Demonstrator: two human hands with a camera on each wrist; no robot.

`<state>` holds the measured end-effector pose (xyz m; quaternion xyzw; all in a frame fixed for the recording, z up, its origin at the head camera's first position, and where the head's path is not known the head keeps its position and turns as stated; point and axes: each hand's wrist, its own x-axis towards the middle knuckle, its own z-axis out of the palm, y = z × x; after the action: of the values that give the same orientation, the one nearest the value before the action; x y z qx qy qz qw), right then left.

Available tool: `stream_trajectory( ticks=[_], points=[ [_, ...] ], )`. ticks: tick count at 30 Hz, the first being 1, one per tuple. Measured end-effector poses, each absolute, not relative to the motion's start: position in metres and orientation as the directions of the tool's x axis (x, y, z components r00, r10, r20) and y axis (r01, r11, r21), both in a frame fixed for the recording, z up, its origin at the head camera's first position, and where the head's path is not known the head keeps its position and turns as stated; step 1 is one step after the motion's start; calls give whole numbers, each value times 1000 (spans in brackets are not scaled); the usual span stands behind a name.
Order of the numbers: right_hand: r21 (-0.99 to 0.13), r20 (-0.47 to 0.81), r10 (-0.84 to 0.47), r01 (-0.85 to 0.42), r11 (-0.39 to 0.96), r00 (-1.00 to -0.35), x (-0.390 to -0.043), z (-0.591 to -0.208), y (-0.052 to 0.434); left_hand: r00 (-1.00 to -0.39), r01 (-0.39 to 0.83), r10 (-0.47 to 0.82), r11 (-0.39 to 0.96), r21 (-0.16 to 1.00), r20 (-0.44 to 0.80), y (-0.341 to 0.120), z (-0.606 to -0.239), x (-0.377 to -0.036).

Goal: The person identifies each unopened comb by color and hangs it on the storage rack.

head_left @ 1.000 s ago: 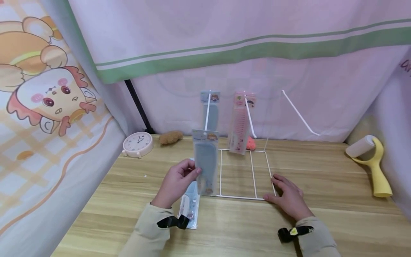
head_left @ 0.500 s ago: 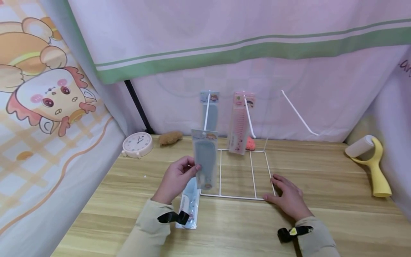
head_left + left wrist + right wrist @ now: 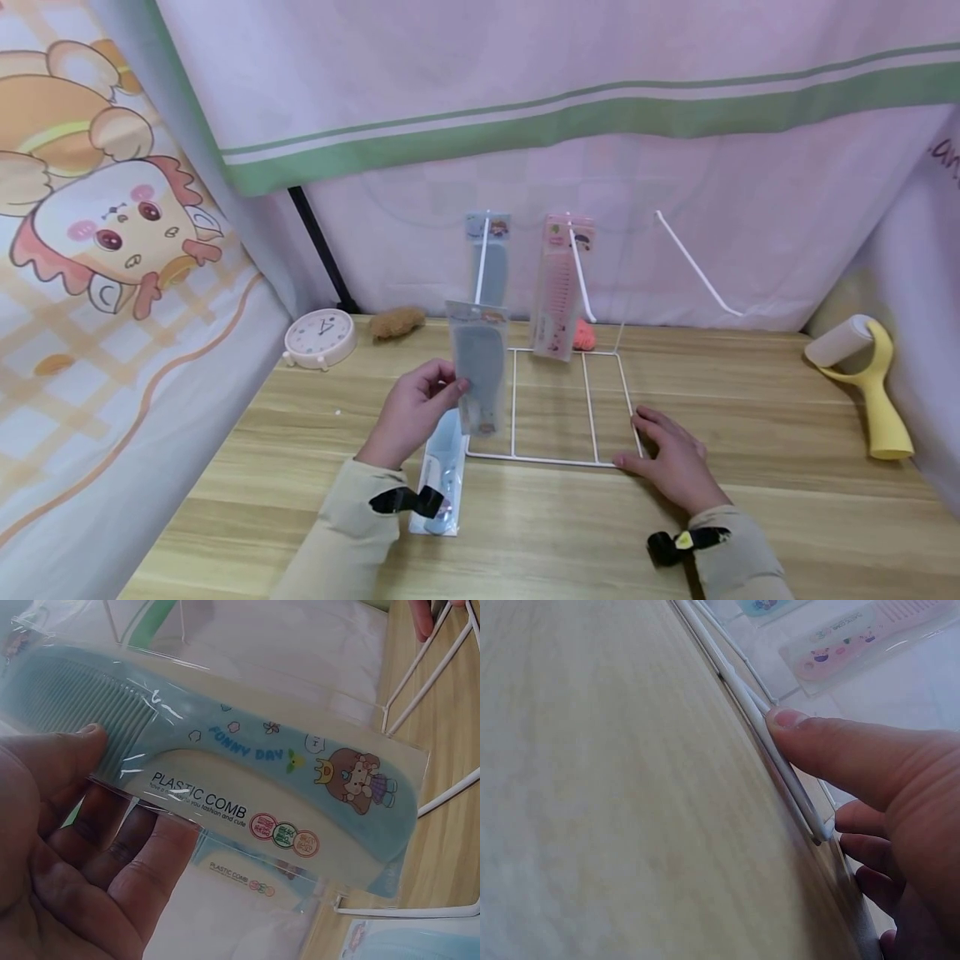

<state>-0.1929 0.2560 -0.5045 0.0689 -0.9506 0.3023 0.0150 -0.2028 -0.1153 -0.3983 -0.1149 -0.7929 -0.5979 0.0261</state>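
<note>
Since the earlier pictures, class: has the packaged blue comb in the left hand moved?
Yes: the packaged blue comb has risen slightly, judged against the white wire rack.

my left hand (image 3: 411,412) has lifted the blue comb pack (image 3: 478,367) a bit higher and nudged it toward the white wire rack (image 3: 555,459), more of the second pack (image 3: 441,479) on the surface showing now

Bare bench (image 3: 750,433) lay open right of the white wire rack (image 3: 555,458), out to the yellow lint roller (image 3: 870,375) at the far right. The rack's left hook (image 3: 483,258) already carried a blue comb pack (image 3: 491,267), the middle hook a pink comb pack (image 3: 558,292); the right hook (image 3: 697,267) stood free. Clock (image 3: 321,337) and curtain (image 3: 112,292) closed the left side.
</note>
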Motion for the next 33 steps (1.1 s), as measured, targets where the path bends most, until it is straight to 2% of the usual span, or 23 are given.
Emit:
stream_trajectory(
  ticks=[10, 19, 26, 33],
  points=[
    [-577, 62, -117, -131, 806, -991, -192, -503, 256, -974, 183, 177, 269, 946, 138, -116, -392, -202],
    [-575, 79, -127, -149, 805, -989, -194, -506, 257, -969, 156, 221, 215, 964, 108, -116, -388, -190],
    [-577, 80, -130, -152, 803, -988, -196, -509, 259, -976, 119, 201, 197, 973, 79, -120, -391, -185],
    [-575, 79, -127, -150, 804, -989, -195, -508, 258, -976, 145, 194, 217, 965, 103, -121, -393, -186]
  ],
)
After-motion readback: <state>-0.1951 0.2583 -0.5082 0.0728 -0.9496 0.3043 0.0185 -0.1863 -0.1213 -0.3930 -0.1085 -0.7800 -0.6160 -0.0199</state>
